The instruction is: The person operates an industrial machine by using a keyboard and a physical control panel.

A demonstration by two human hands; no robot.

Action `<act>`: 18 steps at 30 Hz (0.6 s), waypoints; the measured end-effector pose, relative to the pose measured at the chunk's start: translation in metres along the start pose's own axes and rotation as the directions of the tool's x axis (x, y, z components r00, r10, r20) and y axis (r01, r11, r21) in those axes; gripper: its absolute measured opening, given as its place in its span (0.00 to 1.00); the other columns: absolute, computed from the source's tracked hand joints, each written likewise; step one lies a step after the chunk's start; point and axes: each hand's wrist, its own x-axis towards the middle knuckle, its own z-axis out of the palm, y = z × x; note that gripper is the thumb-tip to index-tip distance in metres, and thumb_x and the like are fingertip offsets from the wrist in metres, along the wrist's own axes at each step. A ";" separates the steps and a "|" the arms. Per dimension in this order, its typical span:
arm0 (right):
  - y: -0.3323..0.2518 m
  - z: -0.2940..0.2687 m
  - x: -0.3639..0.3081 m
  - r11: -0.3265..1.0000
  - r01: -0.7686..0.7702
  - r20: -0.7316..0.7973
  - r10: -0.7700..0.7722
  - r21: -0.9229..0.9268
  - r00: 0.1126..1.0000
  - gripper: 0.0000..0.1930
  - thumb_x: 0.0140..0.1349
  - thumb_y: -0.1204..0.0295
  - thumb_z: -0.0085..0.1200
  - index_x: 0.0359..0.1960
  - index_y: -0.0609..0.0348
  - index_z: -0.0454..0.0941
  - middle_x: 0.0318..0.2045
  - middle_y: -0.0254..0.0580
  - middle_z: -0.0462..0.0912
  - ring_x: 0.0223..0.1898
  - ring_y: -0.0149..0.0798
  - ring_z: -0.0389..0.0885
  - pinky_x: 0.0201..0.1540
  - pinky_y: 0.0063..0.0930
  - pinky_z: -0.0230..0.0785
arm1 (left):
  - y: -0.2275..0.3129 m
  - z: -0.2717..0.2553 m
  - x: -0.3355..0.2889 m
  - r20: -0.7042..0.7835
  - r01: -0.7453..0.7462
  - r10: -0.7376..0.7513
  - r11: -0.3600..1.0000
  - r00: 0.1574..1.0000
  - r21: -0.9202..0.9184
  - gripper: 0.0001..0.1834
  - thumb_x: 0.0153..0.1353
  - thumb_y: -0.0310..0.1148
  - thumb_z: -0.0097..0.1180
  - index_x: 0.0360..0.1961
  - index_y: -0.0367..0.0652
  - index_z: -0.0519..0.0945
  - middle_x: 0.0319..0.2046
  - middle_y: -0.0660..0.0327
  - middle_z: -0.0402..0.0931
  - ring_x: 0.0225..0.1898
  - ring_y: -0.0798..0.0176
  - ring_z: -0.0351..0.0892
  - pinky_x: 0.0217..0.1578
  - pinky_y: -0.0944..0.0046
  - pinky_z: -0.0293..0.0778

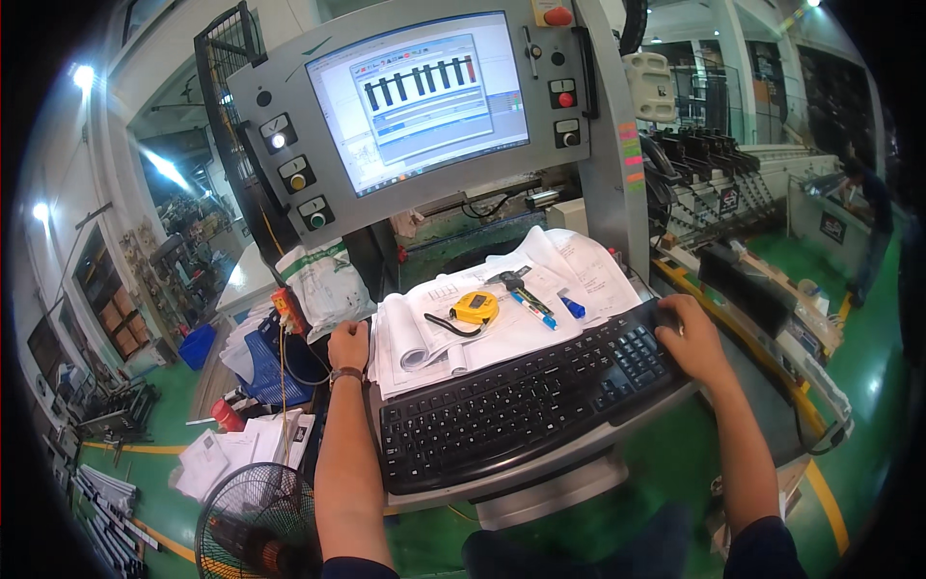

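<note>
A black keyboard (pixel 502 410) lies tilted on the grey tray (pixel 434 495) before me, its right end farther away. My right hand (pixel 691 338) is at that end, fingers curled over the corner by the number keys. Closed into a fist, my left hand (pixel 348 346) rests at the tray's left edge beside the papers; whatever its fingers hold is hidden. Behind the keyboard, drawing sheets (pixel 434 304) lie partly rolled. On them are a yellow tape measure (pixel 475 308) with a black strap, a black caliper (pixel 511 281), a blue-white pen (pixel 536 311) and a small blue object (pixel 572 307).
Above the papers stands a control panel with a lit screen (pixel 424 106) and push buttons. A white plastic bag (pixel 326 282) and a blue basket (pixel 272 363) are on the left. A fan (pixel 256 531) stands low left. Another person (pixel 873 227) works far right near machinery.
</note>
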 end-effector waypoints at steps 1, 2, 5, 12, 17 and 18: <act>0.001 0.000 0.000 1.000 0.002 0.000 -0.002 -0.001 1.000 0.24 0.62 0.66 0.63 0.60 0.58 0.81 0.62 0.49 0.81 0.60 0.55 0.84 0.61 0.43 0.76 | 0.000 0.000 0.000 -0.001 0.001 -0.001 1.000 1.000 -0.001 0.20 0.67 0.48 0.66 0.46 0.42 0.92 0.43 0.48 0.92 0.48 0.42 0.91 0.51 0.48 0.83; 0.002 0.000 -0.001 1.000 0.001 -0.010 -0.001 -0.001 1.000 0.24 0.62 0.66 0.63 0.60 0.58 0.81 0.61 0.49 0.81 0.60 0.55 0.84 0.60 0.43 0.76 | 0.001 0.000 0.000 -0.001 0.000 0.000 1.000 1.000 0.001 0.20 0.67 0.48 0.66 0.46 0.42 0.92 0.43 0.48 0.92 0.47 0.43 0.91 0.51 0.49 0.83; -0.001 0.000 -0.001 1.000 -0.013 -0.019 0.013 -0.003 1.000 0.24 0.62 0.66 0.63 0.60 0.58 0.81 0.61 0.49 0.81 0.60 0.56 0.83 0.60 0.43 0.76 | 0.002 -0.001 -0.001 -0.001 0.002 -0.002 1.000 1.000 0.009 0.20 0.67 0.48 0.66 0.46 0.42 0.92 0.43 0.49 0.92 0.47 0.43 0.92 0.51 0.49 0.83; 0.001 0.001 0.000 1.000 -0.016 -0.018 0.016 -0.011 1.000 0.24 0.62 0.65 0.63 0.60 0.58 0.81 0.61 0.49 0.81 0.60 0.57 0.83 0.61 0.44 0.77 | 0.004 -0.002 -0.002 -0.003 0.010 -0.010 1.000 1.000 0.001 0.20 0.67 0.48 0.66 0.46 0.42 0.92 0.43 0.49 0.92 0.47 0.43 0.92 0.51 0.49 0.83; -0.004 -0.001 0.000 0.999 -0.035 -0.002 0.035 -0.019 0.999 0.24 0.63 0.64 0.63 0.60 0.58 0.81 0.62 0.49 0.81 0.61 0.57 0.83 0.61 0.44 0.77 | 0.005 -0.002 -0.003 -0.005 0.006 -0.006 1.000 1.000 0.009 0.20 0.67 0.48 0.66 0.46 0.42 0.92 0.43 0.48 0.92 0.47 0.42 0.92 0.51 0.49 0.83; -0.003 -0.001 0.001 0.999 -0.032 0.003 0.033 -0.024 0.999 0.24 0.63 0.64 0.63 0.60 0.58 0.81 0.62 0.49 0.81 0.61 0.57 0.83 0.61 0.44 0.77 | 0.004 -0.003 -0.003 -0.008 0.008 -0.008 1.000 1.000 0.008 0.20 0.67 0.48 0.66 0.46 0.42 0.92 0.43 0.48 0.92 0.47 0.42 0.92 0.51 0.49 0.83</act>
